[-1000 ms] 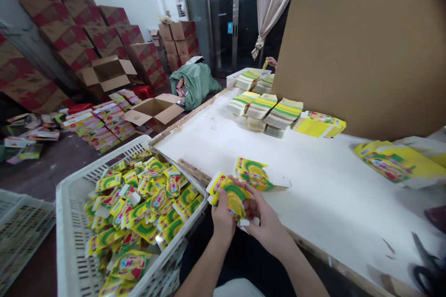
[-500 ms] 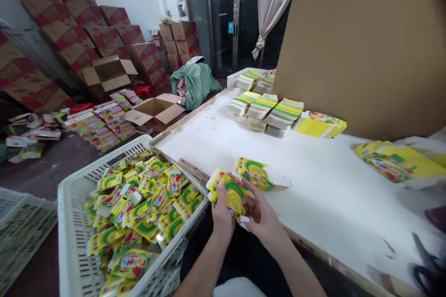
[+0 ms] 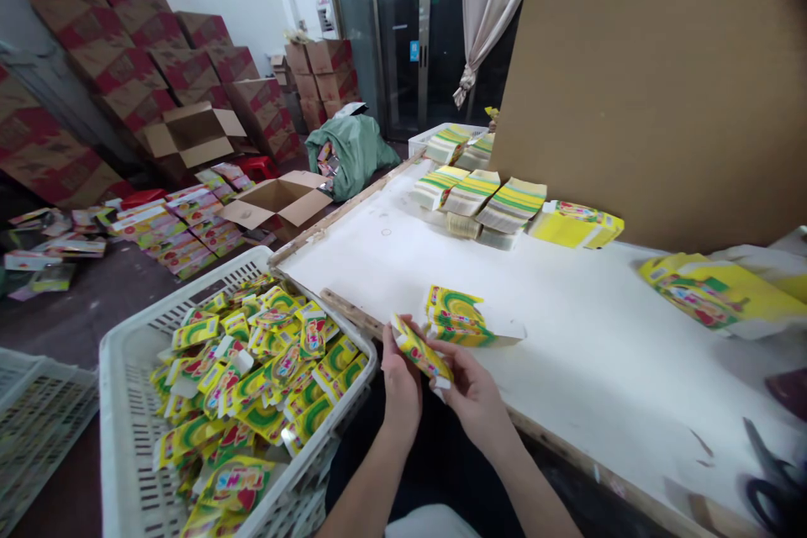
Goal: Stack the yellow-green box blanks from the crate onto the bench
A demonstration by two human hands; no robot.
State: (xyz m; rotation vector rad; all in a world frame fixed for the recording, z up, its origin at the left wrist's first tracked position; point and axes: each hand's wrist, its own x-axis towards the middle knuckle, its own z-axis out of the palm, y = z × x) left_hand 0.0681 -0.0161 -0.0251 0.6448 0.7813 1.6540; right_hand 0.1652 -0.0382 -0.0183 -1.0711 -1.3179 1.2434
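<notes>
Between my two hands is a small yellow and green printed carton (image 3: pixel 421 353), tilted with a narrow side turned up. My left hand (image 3: pixel 401 382) grips its left end. The fingers of my right hand (image 3: pixel 470 391) close on the right end, by a white flap. Just beyond, on the white table (image 3: pixel 353 256), lies a group of matching cartons (image 3: pixel 455 315). To the left stands a white plastic basket (image 3: pixel 117 403) heaped with similar cartons (image 3: pixel 265 378).
Bundled flat cartons (image 3: pixel 510 203) and a yellow box (image 3: pixel 577 225) sit farther back by a brown cardboard sheet (image 3: pixel 643 92). Black scissors (image 3: pixel 769 479) lie at the right. Open boxes (image 3: pixel 281 200), a green sack (image 3: pixel 353 153) and stacked cartons (image 3: pixel 126 59) stand on the floor.
The carton has been turned from its broad face to a narrow side between my hands. My left hand's fingers have shifted around its end.
</notes>
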